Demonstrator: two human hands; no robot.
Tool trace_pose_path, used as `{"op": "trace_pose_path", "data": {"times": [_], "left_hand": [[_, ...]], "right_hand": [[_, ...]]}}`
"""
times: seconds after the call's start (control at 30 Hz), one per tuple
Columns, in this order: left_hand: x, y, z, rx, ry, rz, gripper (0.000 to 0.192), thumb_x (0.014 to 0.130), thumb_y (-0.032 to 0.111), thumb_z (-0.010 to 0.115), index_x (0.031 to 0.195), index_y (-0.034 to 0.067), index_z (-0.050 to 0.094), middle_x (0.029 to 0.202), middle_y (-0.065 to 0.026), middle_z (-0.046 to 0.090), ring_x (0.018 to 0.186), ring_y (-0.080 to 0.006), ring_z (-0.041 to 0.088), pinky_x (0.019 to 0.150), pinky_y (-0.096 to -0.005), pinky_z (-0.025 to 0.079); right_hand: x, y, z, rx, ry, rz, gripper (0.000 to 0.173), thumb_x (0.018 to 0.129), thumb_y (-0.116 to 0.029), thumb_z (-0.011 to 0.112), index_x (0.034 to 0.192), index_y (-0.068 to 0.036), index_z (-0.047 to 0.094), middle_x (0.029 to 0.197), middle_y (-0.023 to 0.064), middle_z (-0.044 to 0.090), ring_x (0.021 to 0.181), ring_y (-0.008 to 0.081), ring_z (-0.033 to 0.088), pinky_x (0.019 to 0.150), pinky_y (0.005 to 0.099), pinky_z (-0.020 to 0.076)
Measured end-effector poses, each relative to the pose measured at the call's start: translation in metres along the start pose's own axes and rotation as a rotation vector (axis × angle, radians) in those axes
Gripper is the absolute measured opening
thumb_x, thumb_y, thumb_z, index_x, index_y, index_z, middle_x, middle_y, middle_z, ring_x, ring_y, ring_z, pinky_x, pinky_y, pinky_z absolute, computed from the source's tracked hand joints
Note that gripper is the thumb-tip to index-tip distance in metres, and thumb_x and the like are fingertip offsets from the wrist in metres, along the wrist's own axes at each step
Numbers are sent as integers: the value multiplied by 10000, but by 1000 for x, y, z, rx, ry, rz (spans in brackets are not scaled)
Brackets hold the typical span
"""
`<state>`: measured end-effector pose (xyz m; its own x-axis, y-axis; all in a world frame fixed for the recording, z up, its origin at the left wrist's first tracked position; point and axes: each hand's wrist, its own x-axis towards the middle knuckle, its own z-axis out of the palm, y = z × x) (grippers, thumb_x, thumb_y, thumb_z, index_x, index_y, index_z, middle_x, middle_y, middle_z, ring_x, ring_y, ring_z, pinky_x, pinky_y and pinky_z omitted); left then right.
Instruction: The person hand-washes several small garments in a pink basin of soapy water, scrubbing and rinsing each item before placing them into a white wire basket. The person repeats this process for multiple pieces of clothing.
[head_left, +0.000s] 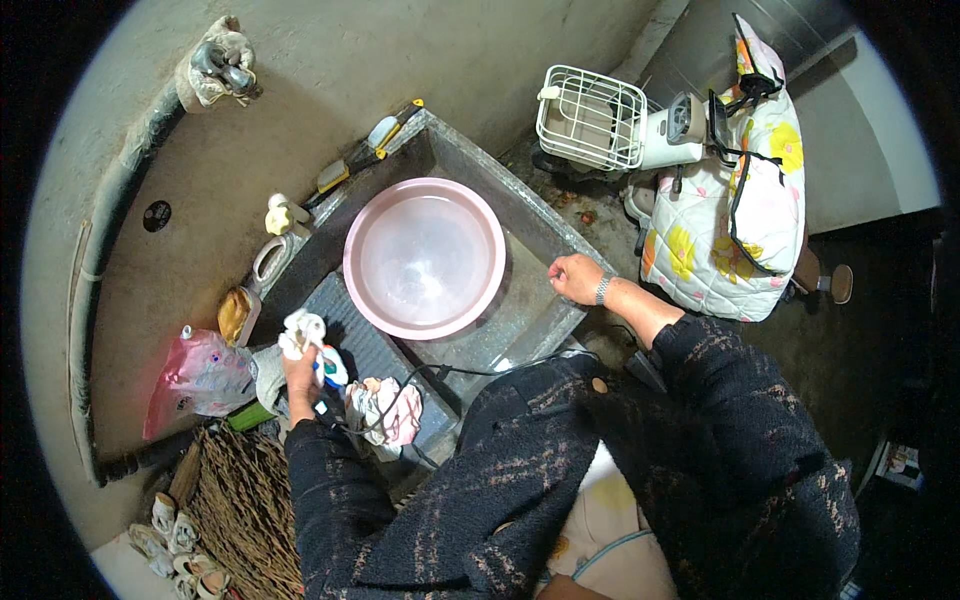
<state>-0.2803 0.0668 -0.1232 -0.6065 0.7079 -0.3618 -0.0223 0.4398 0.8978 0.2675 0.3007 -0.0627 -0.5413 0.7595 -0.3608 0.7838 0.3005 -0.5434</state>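
Observation:
A pink plastic basin (424, 259) with cloudy water stands in the stone sink (517, 187). My left hand (300, 379) is shut on a bunched white cloth (302, 332) at the left end of the ridged washboard slab (352, 311). Right beside that hand is a white and blue object with a green spot (332, 367), partly hidden. A crumpled pink and white cloth (384, 410) lies on the lower slab. My right hand (576, 277), with a metal watch at the wrist, is over the sink's right edge, its fingers curled; I cannot tell whether they hold anything.
Brushes (332, 177) and a soap dish with yellowish soap (235, 313) line the left ledge, near a pink plastic bag (202, 375). A dark cable (480, 373) crosses the sink's near side. A scooter with a white wire basket (592, 118) stands at the upper right.

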Motion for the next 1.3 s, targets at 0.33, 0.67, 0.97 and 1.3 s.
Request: {"op": "trace_pose_path", "data": {"times": [0.33, 0.67, 0.97, 1.3], "left_hand": [[-47, 127, 12, -317, 113, 46, 449, 868, 145, 654, 1276, 55, 490, 1022, -67, 629, 866, -194, 630, 722, -331, 514], [-70, 169, 157, -431, 132, -16, 417, 855, 177, 676, 1222, 38, 535, 1008, -53, 635, 847, -176, 621, 728, -309, 506], [-91, 196, 230, -632, 141, 31, 362, 855, 264, 692, 1159, 93, 595, 980, -24, 670, 844, -160, 658, 722, -311, 550], [-104, 180, 243, -632, 128, 210, 566, 810, 131, 699, 1315, 50, 455, 1206, -99, 577, 1043, -203, 605, 884, -348, 514]], "right_hand": [[50, 28, -9, 86, -77, -95, 251, 828, -232, 644, 994, -45, 667, 829, 133, 690, 803, 304, 663, 753, 396, 525], [76, 26, -43, 486, -314, -24, 266, 848, -212, 628, 1036, -27, 661, 839, 144, 703, 649, 241, 686, 647, 355, 554], [89, 40, -62, 615, -411, -52, 252, 901, -169, 602, 1105, -25, 634, 811, 82, 700, 579, 132, 631, 536, 284, 526], [98, 30, -53, 698, -452, -59, 210, 951, -136, 554, 1124, -29, 607, 798, 54, 673, 509, 70, 547, 454, 235, 460]]}}
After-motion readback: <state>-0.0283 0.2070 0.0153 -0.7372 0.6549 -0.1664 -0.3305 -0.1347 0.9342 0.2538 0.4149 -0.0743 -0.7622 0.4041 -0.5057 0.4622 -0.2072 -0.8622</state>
